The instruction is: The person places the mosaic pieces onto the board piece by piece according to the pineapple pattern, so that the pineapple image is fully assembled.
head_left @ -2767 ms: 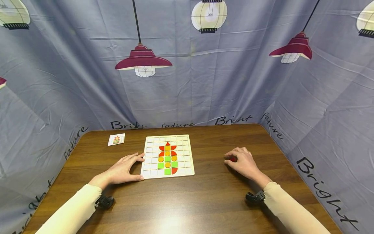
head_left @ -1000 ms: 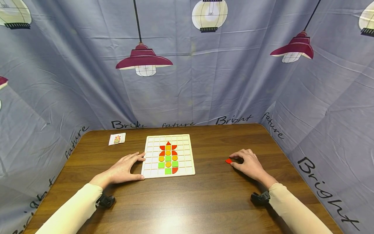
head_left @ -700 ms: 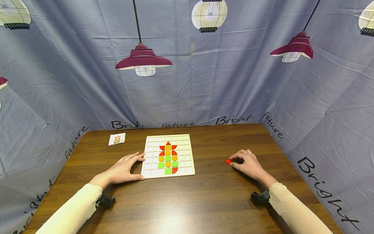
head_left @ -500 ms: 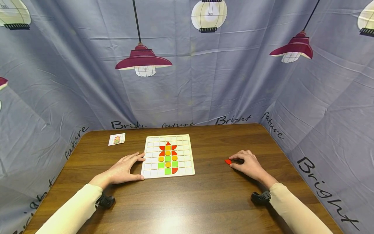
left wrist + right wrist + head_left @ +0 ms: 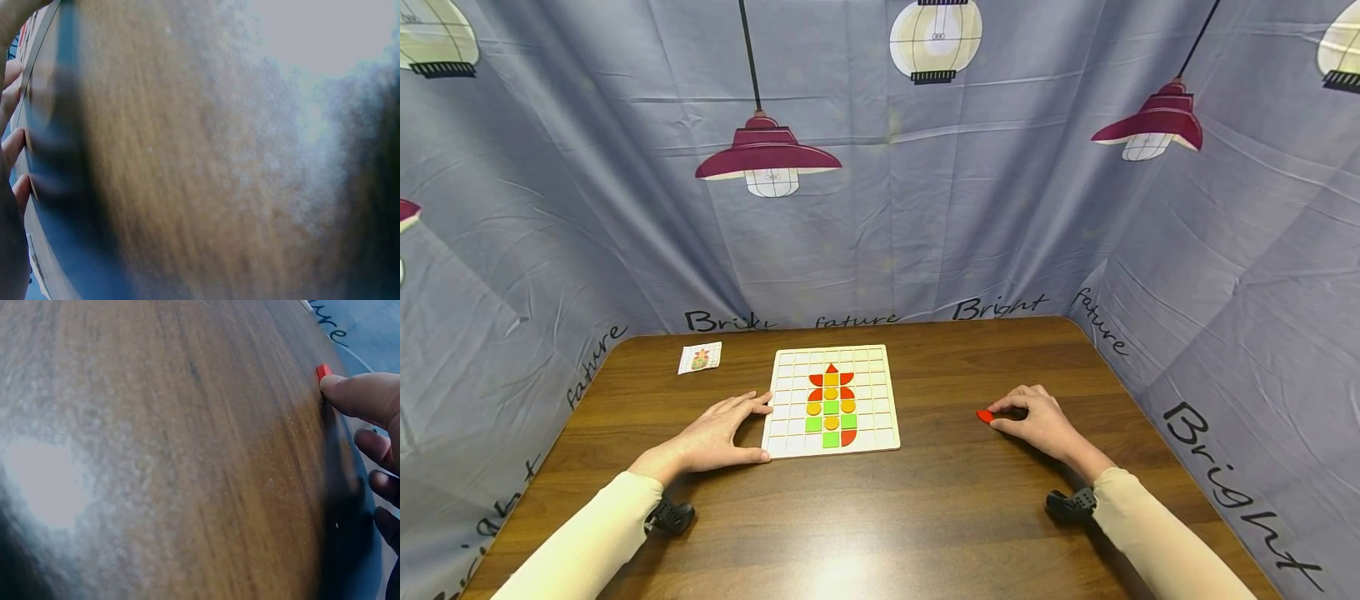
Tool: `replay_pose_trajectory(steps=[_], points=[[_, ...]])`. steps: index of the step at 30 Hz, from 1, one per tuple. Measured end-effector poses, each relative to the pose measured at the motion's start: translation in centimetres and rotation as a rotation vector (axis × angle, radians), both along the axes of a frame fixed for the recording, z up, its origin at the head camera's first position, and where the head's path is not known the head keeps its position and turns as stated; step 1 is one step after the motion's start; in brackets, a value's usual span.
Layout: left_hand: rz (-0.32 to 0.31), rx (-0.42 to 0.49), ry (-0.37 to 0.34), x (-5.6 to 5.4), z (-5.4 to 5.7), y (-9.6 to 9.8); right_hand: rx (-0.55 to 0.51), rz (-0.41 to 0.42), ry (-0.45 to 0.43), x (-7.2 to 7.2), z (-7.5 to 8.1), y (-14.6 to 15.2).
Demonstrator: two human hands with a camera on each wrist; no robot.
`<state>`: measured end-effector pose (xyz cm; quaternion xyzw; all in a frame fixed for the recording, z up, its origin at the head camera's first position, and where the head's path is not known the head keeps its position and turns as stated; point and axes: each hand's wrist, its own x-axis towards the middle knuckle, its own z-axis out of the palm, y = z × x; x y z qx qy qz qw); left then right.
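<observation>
A pale gridded puzzle board [image 5: 874,417] lies left of the middle of the table in the head view. On it, red, yellow and green tiles [image 5: 831,407] form a pineapple. My left hand [image 5: 718,433] rests at the board's left edge, thumb at the near corner and fingertips along the side. Off to the right of the board, my right hand [image 5: 1033,421] pinches a small flat red tile [image 5: 984,416] by its right end, between thumb and fingers. In the right wrist view the thumb lies against this red tile [image 5: 323,371], close over the wood.
A small paper card [image 5: 700,357] printed with a pineapple lies at the back left of the brown wooden table [image 5: 925,500]. Behind the table hangs a grey-blue curtain [image 5: 880,233] with printed lamps. Each wrist wears a black band, the right band [image 5: 1071,505] near the sleeve.
Since the oldest frame my right hand has shifted slightly right, and the red tile, then mostly hidden under the fingers, now sticks out past the fingertips. My left hand stays still.
</observation>
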<state>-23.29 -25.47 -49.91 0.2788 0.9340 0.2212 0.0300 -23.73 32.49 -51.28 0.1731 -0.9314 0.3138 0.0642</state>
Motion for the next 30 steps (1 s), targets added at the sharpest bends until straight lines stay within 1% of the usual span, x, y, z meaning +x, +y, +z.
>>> replay_pose_trajectory(steps=[3,9,16,19,22,30], points=[[0.005,-0.002,-0.013,0.0,0.0,0.0,0.01,0.015,0.034,-0.1,-0.1,-0.1],[-0.002,0.001,-0.009,-0.1,-0.1,0.0,0.068,0.044,0.113,-0.2,-0.3,-0.3],[-0.004,0.003,-0.013,0.0,0.0,-0.1,0.1,0.043,0.147,-0.3,-0.3,-1.8],[-0.005,0.003,-0.011,0.0,-0.1,-0.1,0.095,0.052,0.154,-0.4,-0.1,-3.3],[-0.006,0.0,-0.012,0.0,-0.1,0.0,0.087,0.08,0.176,-0.7,0.4,-5.3],[-0.002,-0.001,-0.003,-0.1,0.0,0.0,0.097,0.193,0.187,-1.4,1.7,-12.1]])
